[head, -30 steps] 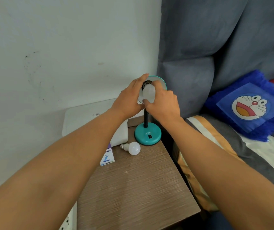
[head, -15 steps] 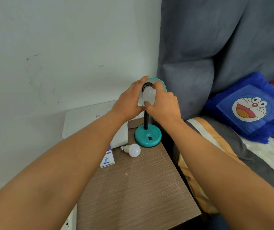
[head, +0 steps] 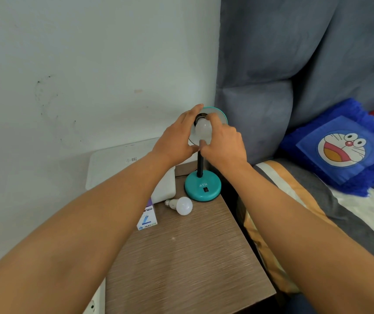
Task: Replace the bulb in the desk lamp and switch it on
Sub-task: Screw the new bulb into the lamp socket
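A teal desk lamp stands at the far right of the wooden bedside table, its round base [head: 203,187] carrying a black switch [head: 206,189]. A white bulb [head: 202,129] sits in the black socket inside the teal shade [head: 221,112]. My right hand [head: 223,145] grips this bulb with thumb below and fingers above. My left hand [head: 177,139] is wrapped around the left side of the shade. A second white bulb [head: 182,205] lies on the table in front of the base, beside a small bulb box [head: 148,219].
A white flat device [head: 118,163] leans against the wall behind the table [head: 181,264]. A white power strip [head: 95,302] hangs at the table's left edge. A bed with a striped sheet [head: 317,211] and a blue cartoon pillow [head: 340,146] lies right.
My right hand's fingers have shifted around the bulb in the socket, with the thumb now under it. My left hand stays on the shade. The loose bulb has not moved.
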